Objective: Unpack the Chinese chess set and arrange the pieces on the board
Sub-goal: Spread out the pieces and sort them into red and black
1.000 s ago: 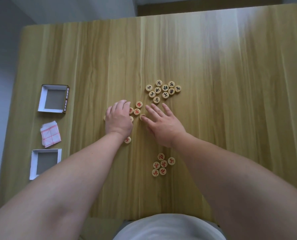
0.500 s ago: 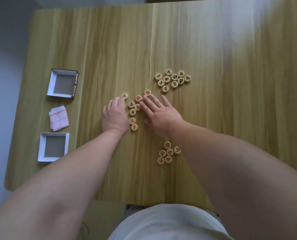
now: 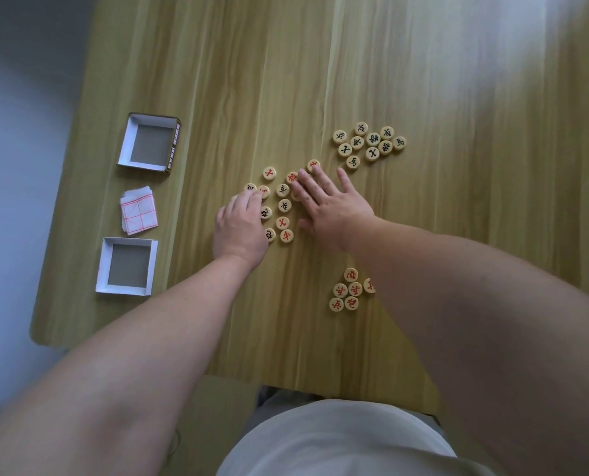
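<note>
Round wooden chess pieces lie in three groups on the wooden table. A mixed group of red and black pieces sits between my hands. My left hand lies flat at its left, fingertips touching two pieces. My right hand rests flat at its right, fingers spread over a few pieces. Several black pieces cluster farther back on the right. Several red pieces lie near my right forearm. The folded paper board with red lines lies at the left.
Two white box halves stand at the table's left side, one behind the folded board and one in front of it. The table's left edge runs just beyond them.
Both hands have spread the middle pieces apart, so more of them lie uncovered between the hands. The view has shifted, so everything sits farther right in the frame.
</note>
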### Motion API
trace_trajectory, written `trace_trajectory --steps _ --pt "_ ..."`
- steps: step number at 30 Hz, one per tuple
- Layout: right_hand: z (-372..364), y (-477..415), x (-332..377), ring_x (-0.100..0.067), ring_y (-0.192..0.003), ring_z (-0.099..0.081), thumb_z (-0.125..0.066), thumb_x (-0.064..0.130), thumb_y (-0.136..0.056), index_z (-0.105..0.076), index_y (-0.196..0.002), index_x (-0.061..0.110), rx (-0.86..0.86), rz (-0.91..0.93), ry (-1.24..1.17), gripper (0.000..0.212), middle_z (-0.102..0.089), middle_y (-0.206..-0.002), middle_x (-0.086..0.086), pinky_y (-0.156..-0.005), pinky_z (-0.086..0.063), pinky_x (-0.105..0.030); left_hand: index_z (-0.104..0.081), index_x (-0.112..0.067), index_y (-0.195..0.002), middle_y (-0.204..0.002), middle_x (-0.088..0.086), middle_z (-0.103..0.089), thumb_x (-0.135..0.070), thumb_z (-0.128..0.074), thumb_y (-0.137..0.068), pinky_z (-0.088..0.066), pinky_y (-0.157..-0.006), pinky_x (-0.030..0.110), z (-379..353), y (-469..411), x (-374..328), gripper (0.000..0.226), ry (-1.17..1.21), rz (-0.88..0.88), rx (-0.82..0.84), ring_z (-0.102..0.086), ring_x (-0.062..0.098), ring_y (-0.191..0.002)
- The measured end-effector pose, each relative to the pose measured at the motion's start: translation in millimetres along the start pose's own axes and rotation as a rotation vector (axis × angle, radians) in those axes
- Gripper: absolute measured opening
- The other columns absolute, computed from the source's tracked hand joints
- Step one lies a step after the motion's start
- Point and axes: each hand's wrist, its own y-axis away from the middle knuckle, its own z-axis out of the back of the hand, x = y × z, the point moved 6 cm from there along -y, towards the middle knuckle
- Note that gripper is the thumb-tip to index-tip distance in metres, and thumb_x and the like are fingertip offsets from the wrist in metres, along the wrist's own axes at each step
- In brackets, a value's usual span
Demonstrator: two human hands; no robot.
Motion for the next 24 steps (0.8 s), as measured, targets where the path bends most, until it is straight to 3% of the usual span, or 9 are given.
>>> trace_trajectory --steps 9,14,17,20,24 --pt "-10.0 20.8 6.2 -0.027 -0.152 0.024 -0.006 0.058 -0.103 0.018 -0.158 0.016 0.028 -0.043 0.034 0.073 0.023 -0.166 -0.004 -0.122 0.006 -0.06 -0.056 -0.013 -0.134 -0.131 0.005 -0.057 0.0 -0.05 -0.083 -0.036 -0.101 0.041 5.9 12.3 5.1 0.053 0.01 -0.023 -0.014 -0.051 0.029 -0.12" --pt "-17.0 51.9 11.9 -0.029 -0.154 0.015 -0.009 0.052 -0.106 0.009 -0.16 0.013 0.02 -0.083 -0.005 0.069 0.013 -0.168 -0.007 -0.124 0.0 -0.056 -0.053 -0.016 -0.136 -0.13 0.003 -0.056 0.0 -0.053 -0.081 -0.034 -0.103 0.039 5.7 17.9 3.5 0.057 0.026 -0.015 0.018 -0.05 0.028 -0.121" --pt "-17.8 68.2 16.7 -0.032 -0.155 -0.005 -0.014 0.048 -0.107 -0.016 -0.161 0.014 -0.006 -0.094 -0.06 0.064 -0.011 -0.168 -0.011 -0.123 -0.011 -0.054 -0.052 -0.017 -0.136 -0.132 0.002 -0.055 -0.001 -0.057 -0.083 -0.033 -0.103 0.037 6.9 20.0 8.1 0.056 0.026 0.01 0.032 -0.049 0.026 -0.122" --pt "-14.0 84.6 22.7 -0.031 -0.136 -0.038 -0.021 0.045 -0.106 -0.049 -0.139 0.017 -0.077 -0.096 -0.012 0.051 -0.048 -0.141 -0.008 -0.111 -0.031 -0.05 -0.053 -0.015 -0.134 -0.13 0.005 -0.055 -0.004 -0.058 -0.085 -0.033 -0.102 0.038 8.8 22.6 12.0 0.051 0.038 0.017 0.044 -0.049 0.028 -0.121" --pt "-2.0 89.5 27.1 -0.026 -0.117 -0.048 -0.025 0.041 -0.106 -0.053 -0.13 0.017 -0.139 -0.093 -0.009 0.043 -0.053 -0.127 -0.004 -0.103 -0.034 -0.045 -0.058 -0.015 -0.128 -0.126 0.006 -0.056 -0.002 -0.052 -0.086 -0.033 -0.099 0.038 10.9 22.2 14.5 0.044 0.023 -0.009 0.051 -0.05 0.029 -0.117"
